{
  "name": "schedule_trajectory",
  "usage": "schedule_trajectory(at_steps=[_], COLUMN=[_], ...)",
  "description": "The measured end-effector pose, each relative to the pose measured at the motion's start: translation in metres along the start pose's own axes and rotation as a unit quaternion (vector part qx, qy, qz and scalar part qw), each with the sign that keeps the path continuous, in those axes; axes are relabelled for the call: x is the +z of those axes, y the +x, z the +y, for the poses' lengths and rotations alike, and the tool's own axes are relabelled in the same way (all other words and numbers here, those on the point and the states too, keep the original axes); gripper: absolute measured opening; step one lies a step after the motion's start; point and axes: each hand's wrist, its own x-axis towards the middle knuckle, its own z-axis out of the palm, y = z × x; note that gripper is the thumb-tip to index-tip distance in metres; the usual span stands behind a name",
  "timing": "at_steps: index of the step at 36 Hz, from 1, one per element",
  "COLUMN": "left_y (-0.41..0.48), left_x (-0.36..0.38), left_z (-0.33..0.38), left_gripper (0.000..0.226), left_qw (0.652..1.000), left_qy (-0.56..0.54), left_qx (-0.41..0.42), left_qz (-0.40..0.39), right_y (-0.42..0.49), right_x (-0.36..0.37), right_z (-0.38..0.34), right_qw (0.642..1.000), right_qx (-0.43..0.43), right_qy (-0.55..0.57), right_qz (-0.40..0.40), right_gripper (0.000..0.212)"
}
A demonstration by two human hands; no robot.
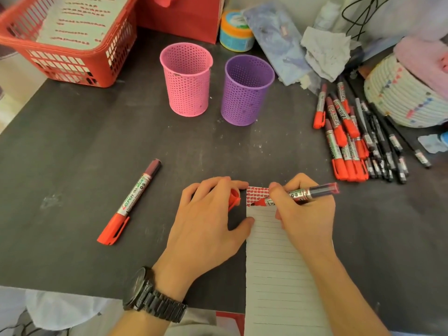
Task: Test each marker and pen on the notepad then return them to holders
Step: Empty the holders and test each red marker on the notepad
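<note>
The marker is in the right hand, low over the far end of the notepad. Its tip rests on the paper just below a band of red test marks. The thumb and forefingers pinch the barrel near the tip and the tail sticks out to the right.

The left hand lies beside the pad's left edge. Its thumb touches that edge, and its curled fingers hold the red cap tucked under them.

The marker looks light and stiff, with a smooth plastic barrel, so a pinch close to the nib gives the most control. The wet tip could smear skin or the table until it is capped. The pad is thin and likely to slide, so the steadying thumb matters.

A capped marker lies well to the left. A pile of markers and dark pens waits at the right. The pink holder and purple holder stand upright at the far side, with nothing showing above their rims.
</note>
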Motion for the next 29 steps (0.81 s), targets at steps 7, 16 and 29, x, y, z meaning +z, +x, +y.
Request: schedule_trajectory(at_steps=[7,16,29], left_y=[0.0002,0.0,-0.0006], left_x=[0.0025,0.0013,-0.0004], left_z=[-0.0009,-0.0013,0.0005], left_gripper=[0.044,0.048,0.044], left_qw=[1.0,1.0,1.0], left_qy=[0.003,-0.004,0.002], left_qx=[0.004,-0.002,-0.011], left_qz=[0.008,0.0,-0.004], right_y=[0.0002,0.0003,0.0002], right_x=[-0.0002,-0.0009,-0.0006], right_z=[-0.0017,-0.0012,0.0008], right_qw=[1.0,1.0,1.0], right_qx=[0.0,-0.007,-0.009], right_qy=[-0.005,0.0,0.003], right_qz=[-0.001,-0.007,0.001], right_gripper=[0.03,0.033,0.031])
